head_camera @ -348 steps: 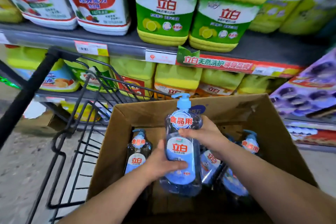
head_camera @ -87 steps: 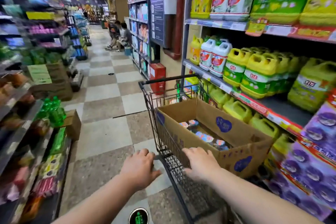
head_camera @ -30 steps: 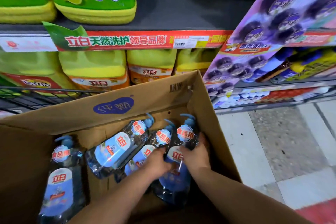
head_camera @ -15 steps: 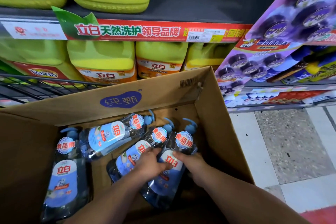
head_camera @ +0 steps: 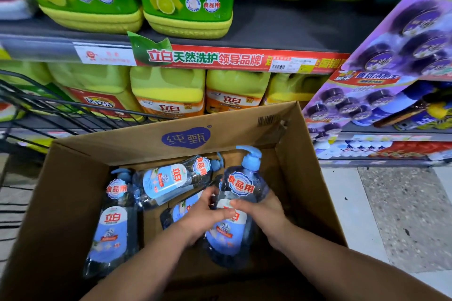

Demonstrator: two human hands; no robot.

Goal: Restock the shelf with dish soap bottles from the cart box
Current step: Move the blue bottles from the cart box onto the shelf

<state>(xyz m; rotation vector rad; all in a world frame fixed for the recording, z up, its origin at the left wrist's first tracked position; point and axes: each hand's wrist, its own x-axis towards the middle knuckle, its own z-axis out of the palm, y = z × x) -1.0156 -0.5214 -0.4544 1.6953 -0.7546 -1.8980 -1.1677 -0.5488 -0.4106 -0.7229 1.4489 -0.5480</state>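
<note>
The left hand (head_camera: 205, 215) and the right hand (head_camera: 261, 210) grip a clear blue-tinted plastic pump bottle of dish soap (head_camera: 241, 186) between them, inside the brown cardboard box (head_camera: 186, 138). Similar bottles (head_camera: 171, 181) lie just left of the left hand.

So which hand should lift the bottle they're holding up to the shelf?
Probably the right hand: it wraps the held bottle on the side nearer the bare shelf stretch; the left hand holds its other side.

both hands (head_camera: 241, 214) grip one pump bottle (head_camera: 233, 205) upright inside the cardboard box (head_camera: 73, 178).
</note>
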